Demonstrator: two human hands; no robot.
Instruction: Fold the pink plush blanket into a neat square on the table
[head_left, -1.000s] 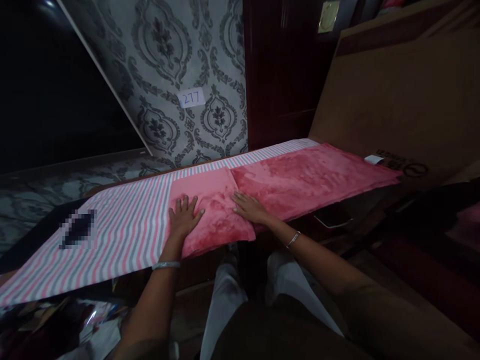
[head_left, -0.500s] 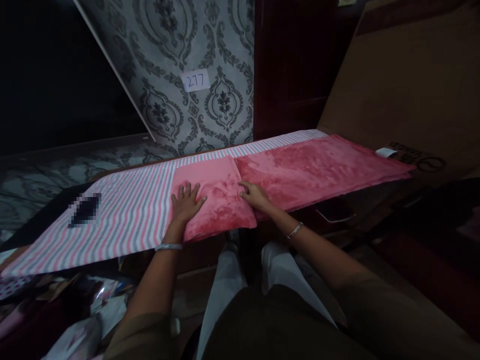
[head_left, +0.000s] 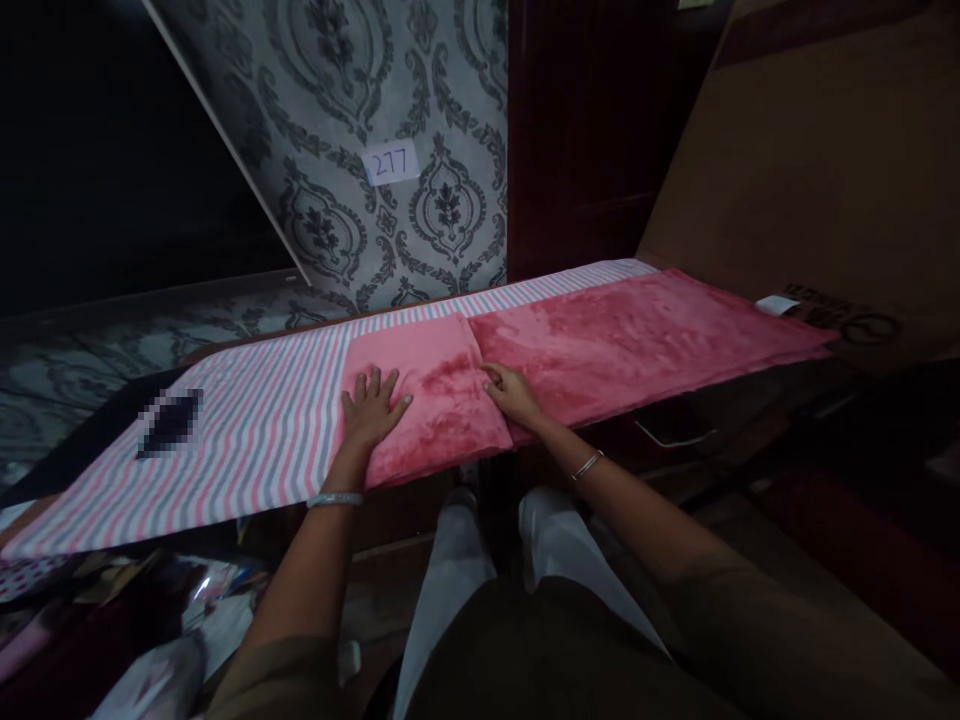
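Note:
A long pink plush cloth (head_left: 600, 340) lies across a striped sheet (head_left: 255, 420). Its left part is a folded panel (head_left: 442, 345), whose right edge overlaps the longer stretch. My left hand (head_left: 370, 408) rests flat on the left side of that panel, fingers spread. At the panel's right edge, my right hand (head_left: 514, 395) has its fingers curled in and its thumb and forefinger pinched on the cloth. Darker brushed patches mark the pile on both parts.
A dark pixelated object (head_left: 172, 422) lies on the sheet at left. A big cardboard box (head_left: 795, 150) leans at right, and a dark screen (head_left: 112, 150) stands at left. Paper marked 277 (head_left: 391, 162) is on the wall. Mixed clutter (head_left: 150, 640) lies below left.
The folded panel's front edge looks flatter and its front right corner sits slightly farther back. Brushed marks near my right hand have changed. Both hands stay nearly in place.

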